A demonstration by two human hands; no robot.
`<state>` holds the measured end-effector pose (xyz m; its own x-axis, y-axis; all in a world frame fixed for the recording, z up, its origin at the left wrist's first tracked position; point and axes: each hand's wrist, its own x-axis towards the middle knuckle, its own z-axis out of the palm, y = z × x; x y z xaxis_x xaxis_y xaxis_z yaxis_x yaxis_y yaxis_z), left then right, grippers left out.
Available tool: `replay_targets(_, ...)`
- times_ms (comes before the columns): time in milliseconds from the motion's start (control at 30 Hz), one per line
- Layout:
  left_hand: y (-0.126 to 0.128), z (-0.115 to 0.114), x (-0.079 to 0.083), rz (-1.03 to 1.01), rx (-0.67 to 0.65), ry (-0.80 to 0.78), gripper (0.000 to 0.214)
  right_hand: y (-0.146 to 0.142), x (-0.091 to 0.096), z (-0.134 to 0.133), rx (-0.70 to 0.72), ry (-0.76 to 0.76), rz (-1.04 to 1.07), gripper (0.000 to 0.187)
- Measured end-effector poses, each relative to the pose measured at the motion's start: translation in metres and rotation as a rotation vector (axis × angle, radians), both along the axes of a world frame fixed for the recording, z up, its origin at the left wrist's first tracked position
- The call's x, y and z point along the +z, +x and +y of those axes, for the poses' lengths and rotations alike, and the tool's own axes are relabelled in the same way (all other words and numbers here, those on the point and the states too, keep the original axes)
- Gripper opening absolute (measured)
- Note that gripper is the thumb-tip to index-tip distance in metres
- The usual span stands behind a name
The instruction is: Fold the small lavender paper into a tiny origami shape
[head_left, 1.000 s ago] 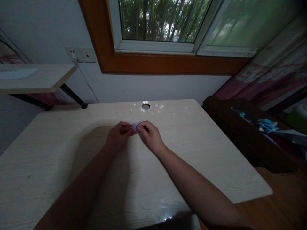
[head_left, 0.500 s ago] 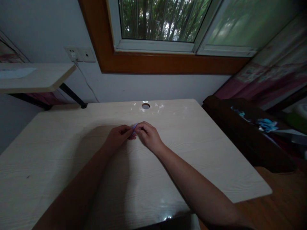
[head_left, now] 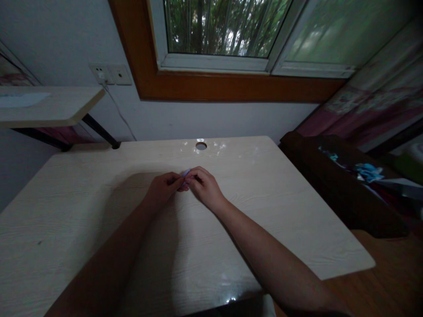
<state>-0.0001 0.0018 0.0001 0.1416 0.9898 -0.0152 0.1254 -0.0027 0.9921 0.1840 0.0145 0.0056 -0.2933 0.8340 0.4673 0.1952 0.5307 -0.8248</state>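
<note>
Between my fingertips is a small, thin pale purple piece (head_left: 186,172), perhaps paper; most of it is hidden by the fingers, so its exact kind cannot be made out. My left hand (head_left: 162,188) pinches it from the left, thumb and fingers pressed together. From the right, my right hand (head_left: 205,187) pinches the same piece with curled fingers. The two hands meet just above or on the pale wood-grain desk (head_left: 264,207), near its middle.
A round cable hole (head_left: 201,145) is at the desk's back edge. At left stands a raised shelf (head_left: 66,105) on black legs. A white cord (head_left: 119,110) hangs from the wall socket. Beyond the desk's right side is a dark wooden piece of furniture (head_left: 317,176) with cloth items on it.
The fingers of both hands have shifted very slightly around the purple piece. Otherwise the arms and surroundings stay in place.
</note>
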Motion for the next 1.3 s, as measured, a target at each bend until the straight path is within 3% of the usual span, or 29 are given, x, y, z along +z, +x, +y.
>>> replay_targets(600,0.000,0.000,0.004,-0.065,-0.030,-0.057,0.031,0.001,0.000,0.000,-0.013,-0.054,0.039,0.005)
replay_targets(800,0.001,0.001,0.006,-0.053,-0.028,-0.063,0.031,-0.002,-0.008,0.001,0.022,-0.196,0.146,0.006)
replay_targets(967,0.002,0.000,0.008,-0.033,-0.020,-0.052,0.032,-0.005,-0.015,0.001,0.053,-0.335,0.283,0.015)
replay_targets(1300,0.001,0.001,0.003,-0.057,0.000,-0.051,0.031,-0.007,-0.020,0.007,0.084,-0.361,0.408,0.034)
